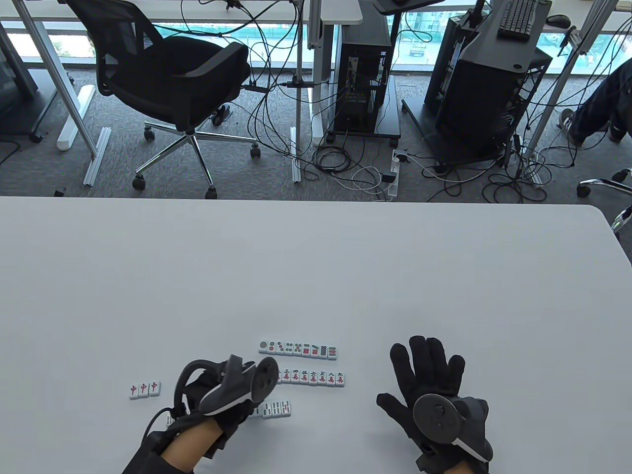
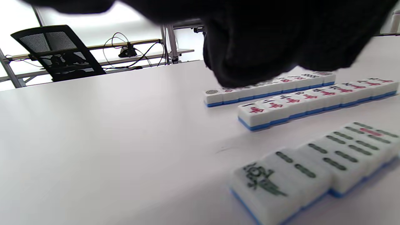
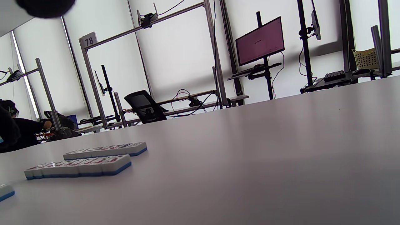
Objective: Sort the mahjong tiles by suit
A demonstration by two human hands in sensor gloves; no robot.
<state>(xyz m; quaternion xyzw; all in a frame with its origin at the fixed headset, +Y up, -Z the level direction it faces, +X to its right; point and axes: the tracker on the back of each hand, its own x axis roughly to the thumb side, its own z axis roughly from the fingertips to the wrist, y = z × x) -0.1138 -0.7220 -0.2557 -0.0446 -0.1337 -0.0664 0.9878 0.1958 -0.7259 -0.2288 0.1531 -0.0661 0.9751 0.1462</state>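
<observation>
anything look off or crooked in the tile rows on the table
Nothing stands out. The dots row, the characters row and the bamboo row lie straight and face up, tiles edge to edge. Three red dragon tiles sit apart to the left as their own tidy group. No tile looks flipped, tilted or stray.

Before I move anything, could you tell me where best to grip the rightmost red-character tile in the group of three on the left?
Pinch the rightmost red-character tile by its near and far edges, coming from above. It lies flat, face up; its left side abuts the neighbouring tile, but its right side, near edge and far edge are free.
</observation>
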